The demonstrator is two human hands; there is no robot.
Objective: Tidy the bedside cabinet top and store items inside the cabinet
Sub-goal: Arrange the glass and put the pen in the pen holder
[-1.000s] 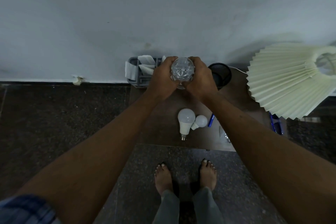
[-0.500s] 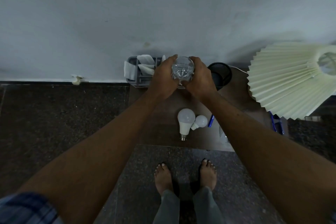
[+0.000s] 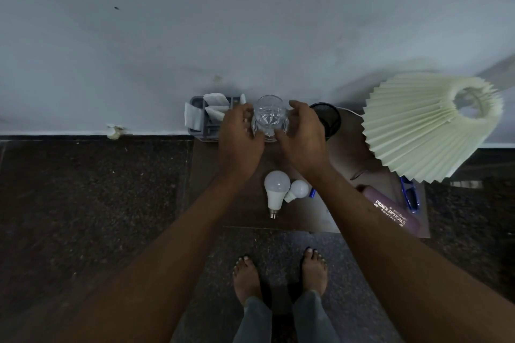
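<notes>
A clear cut-glass tumbler (image 3: 269,117) stands upright at the back of the brown cabinet top (image 3: 211,189), close to the wall. My left hand (image 3: 240,142) is at its left side and my right hand (image 3: 302,139) at its right, both with fingers spread and loosened; the fingertips stay close to the glass or just touch it. A large white bulb (image 3: 276,189) and a small white bulb (image 3: 299,189) lie side by side in front of the hands. A blue pen (image 3: 312,193) peeks out beside my right forearm.
A grey organiser holding white papers (image 3: 207,117) sits left of the glass, a black mesh cup (image 3: 328,117) to its right. A cream pleated lampshade (image 3: 426,125) leans over the right side, above a purple spectacle case (image 3: 390,211) and blue glasses (image 3: 409,198). My bare feet stand on dark stone floor.
Both hands clasped the glass tightly before; now their fingers have opened and drawn back a little, and the glass rests on the cabinet top.
</notes>
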